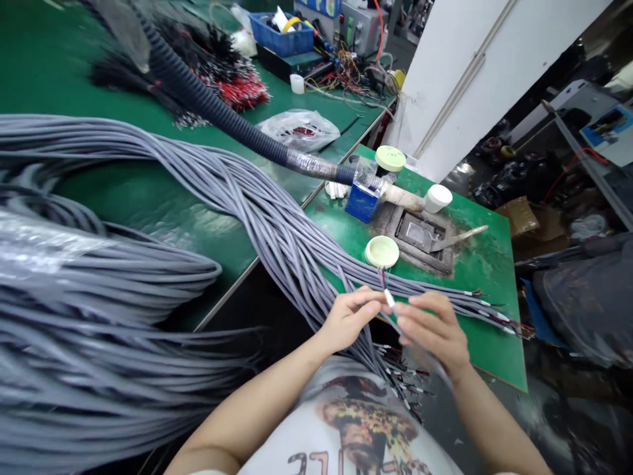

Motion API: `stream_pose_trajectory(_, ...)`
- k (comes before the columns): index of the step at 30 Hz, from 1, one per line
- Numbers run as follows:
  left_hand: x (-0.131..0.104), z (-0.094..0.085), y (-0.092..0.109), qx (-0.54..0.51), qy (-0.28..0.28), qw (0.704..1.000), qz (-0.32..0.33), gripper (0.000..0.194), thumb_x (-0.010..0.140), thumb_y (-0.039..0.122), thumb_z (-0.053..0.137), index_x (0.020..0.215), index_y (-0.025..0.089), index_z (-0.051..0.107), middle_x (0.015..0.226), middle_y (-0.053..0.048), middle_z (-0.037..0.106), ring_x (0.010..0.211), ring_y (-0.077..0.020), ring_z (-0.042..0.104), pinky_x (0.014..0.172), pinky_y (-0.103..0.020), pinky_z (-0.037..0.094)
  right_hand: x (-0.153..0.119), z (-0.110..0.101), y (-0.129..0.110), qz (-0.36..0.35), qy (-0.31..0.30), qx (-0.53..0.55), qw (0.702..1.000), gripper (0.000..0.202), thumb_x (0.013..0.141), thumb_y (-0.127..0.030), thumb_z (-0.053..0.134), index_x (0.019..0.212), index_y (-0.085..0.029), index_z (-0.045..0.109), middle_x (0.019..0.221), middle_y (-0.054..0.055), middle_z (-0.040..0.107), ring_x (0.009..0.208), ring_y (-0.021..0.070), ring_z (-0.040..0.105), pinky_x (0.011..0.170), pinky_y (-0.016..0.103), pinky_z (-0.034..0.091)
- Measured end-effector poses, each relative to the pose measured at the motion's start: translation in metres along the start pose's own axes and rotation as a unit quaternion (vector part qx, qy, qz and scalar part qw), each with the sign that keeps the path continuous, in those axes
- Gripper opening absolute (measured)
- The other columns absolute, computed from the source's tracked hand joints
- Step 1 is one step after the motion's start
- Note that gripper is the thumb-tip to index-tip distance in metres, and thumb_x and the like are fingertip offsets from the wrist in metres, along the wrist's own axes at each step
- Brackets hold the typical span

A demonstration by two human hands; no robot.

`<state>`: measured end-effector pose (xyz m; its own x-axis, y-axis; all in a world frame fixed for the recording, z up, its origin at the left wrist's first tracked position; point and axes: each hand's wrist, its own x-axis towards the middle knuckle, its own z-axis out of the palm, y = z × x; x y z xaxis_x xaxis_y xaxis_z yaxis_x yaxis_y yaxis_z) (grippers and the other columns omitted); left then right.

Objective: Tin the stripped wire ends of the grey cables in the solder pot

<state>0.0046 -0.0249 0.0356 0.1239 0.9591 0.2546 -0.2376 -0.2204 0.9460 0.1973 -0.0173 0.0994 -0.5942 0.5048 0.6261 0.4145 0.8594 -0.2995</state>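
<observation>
A grey cable (395, 318) is held up in front of me, with a white sleeve (390, 298) near its end and thin coloured wires (384, 278) sticking out beyond it. My right hand (438, 333) has its fingers closed round the cable just below the sleeve. From the other side, my left hand (352, 316) pinches at the cable by the sleeve, thumb against forefinger. Directly beyond the wire ends stands a small round tub (382, 252) with pale contents. A thick bundle of grey cables (277, 224) lies across the bench behind my hands.
A dirty square metal pot (420, 231) is set in the green board, a flat scraper (459, 237) resting across it. A ribbed hose (208, 105) ends at a blue box (363, 201). Lidded tubs (390, 158) stand around. More coiled cables (99, 284) fill the left.
</observation>
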Motion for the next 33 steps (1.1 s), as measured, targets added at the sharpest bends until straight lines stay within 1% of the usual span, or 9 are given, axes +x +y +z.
stream_pose_trajectory(2, -0.004, 0.003, 0.003, -0.084, -0.014, 0.994, -0.065, 0.035, 0.089, 0.042, 0.056, 0.096, 0.013, 0.073, 0.080, -0.009, 0.071, 0.072, -0.0172, 0.063, 0.070, -0.031, 0.051, -0.015, 0.005, -0.006, -0.039, -0.059, -0.013, 0.997, 0.053, 0.080, -0.020, 0.069, 0.130, -0.034, 0.056, 0.112, 0.001, 0.072, 0.107, 0.0233, 0.062, 0.089, 0.045, 0.052)
stream_pose_trajectory(3, -0.006, 0.004, 0.003, -0.105, -0.017, 0.991, -0.083, 0.034, 0.087, 0.043, 0.059, 0.096, 0.013, 0.074, 0.079, -0.008, 0.070, 0.071, -0.0166, 0.062, 0.070, -0.031, 0.051, -0.021, 0.006, -0.007, -0.047, -0.072, -0.016, 0.996, 0.052, 0.080, -0.019, 0.069, 0.129, -0.033, 0.057, 0.113, 0.001, 0.071, 0.109, 0.0223, 0.062, 0.090, 0.044, 0.052)
stream_pose_trajectory(5, -0.011, 0.004, 0.002, -0.120, -0.022, 0.988, -0.095, 0.032, 0.083, 0.041, 0.064, 0.094, 0.013, 0.075, 0.078, -0.008, 0.069, 0.072, -0.0163, 0.062, 0.070, -0.031, 0.050, -0.030, 0.009, -0.009, -0.048, -0.079, -0.016, 0.996, 0.048, 0.081, -0.018, 0.068, 0.125, -0.034, 0.060, 0.114, 0.000, 0.071, 0.111, 0.0213, 0.061, 0.090, 0.043, 0.052)
stream_pose_trajectory(9, -0.017, 0.002, 0.001, -0.103, -0.030, 0.992, -0.072, 0.026, 0.082, 0.037, 0.067, 0.090, 0.014, 0.076, 0.077, -0.008, 0.068, 0.073, -0.0166, 0.061, 0.070, -0.030, 0.050, -0.043, 0.013, -0.011, -0.031, -0.078, -0.006, 0.996, 0.042, 0.083, -0.018, 0.065, 0.122, -0.036, 0.061, 0.112, -0.001, 0.072, 0.111, 0.0216, 0.061, 0.090, 0.044, 0.052)
stream_pose_trajectory(15, -0.018, 0.001, 0.006, -0.050, -0.029, 0.998, -0.029, 0.020, 0.083, 0.033, 0.066, 0.088, 0.016, 0.077, 0.077, -0.008, 0.070, 0.073, -0.0156, 0.060, 0.070, -0.030, 0.048, -0.055, 0.023, -0.009, -0.020, -0.059, 0.023, 0.998, 0.047, 0.083, -0.017, 0.065, 0.126, -0.033, 0.058, 0.112, 0.001, 0.072, 0.110, 0.0240, 0.062, 0.087, 0.046, 0.052)
stream_pose_trajectory(22, -0.019, 0.004, 0.003, -0.039, -0.026, 0.999, -0.027, 0.026, 0.084, 0.038, 0.065, 0.082, 0.015, 0.076, 0.080, -0.010, 0.073, 0.076, -0.0184, 0.063, 0.073, -0.034, 0.050, -0.062, 0.029, -0.009, -0.002, -0.038, 0.037, 0.999, 0.046, 0.084, -0.018, 0.063, 0.126, -0.034, 0.058, 0.111, 0.001, 0.072, 0.109, 0.0240, 0.062, 0.084, 0.048, 0.053)
stream_pose_trajectory(26, -0.018, 0.010, 0.002, -0.061, -0.036, 0.997, -0.040, 0.036, 0.087, 0.043, 0.059, 0.070, 0.015, 0.074, 0.066, -0.007, 0.069, 0.070, -0.0185, 0.062, 0.068, -0.034, 0.050, -0.066, 0.029, -0.015, -0.014, -0.035, 0.025, 0.999, 0.043, 0.083, -0.017, 0.064, 0.122, -0.035, 0.061, 0.114, 0.000, 0.071, 0.111, 0.0227, 0.061, 0.086, 0.045, 0.054)
stream_pose_trajectory(29, -0.014, 0.019, 0.006, -0.055, -0.052, 0.996, -0.041, 0.041, 0.088, 0.044, 0.056, 0.065, 0.015, 0.071, 0.059, -0.006, 0.064, 0.065, -0.0173, 0.059, 0.067, -0.035, 0.049, -0.075, 0.027, -0.020, -0.025, -0.023, 0.004, 0.999, 0.040, 0.083, -0.017, 0.062, 0.119, -0.034, 0.063, 0.119, -0.001, 0.069, 0.113, 0.0220, 0.060, 0.089, 0.044, 0.054)
stream_pose_trajectory(33, -0.006, 0.033, 0.016, 0.034, -0.090, 0.995, 0.027, 0.041, 0.090, 0.042, 0.055, 0.060, 0.016, 0.067, 0.054, -0.004, 0.062, 0.059, -0.0148, 0.053, 0.066, -0.035, 0.045, -0.094, 0.018, -0.026, -0.011, -0.004, -0.033, 0.999, 0.038, 0.084, -0.015, 0.056, 0.118, -0.031, 0.064, 0.121, 0.001, 0.068, 0.116, 0.0236, 0.058, 0.090, 0.046, 0.053)
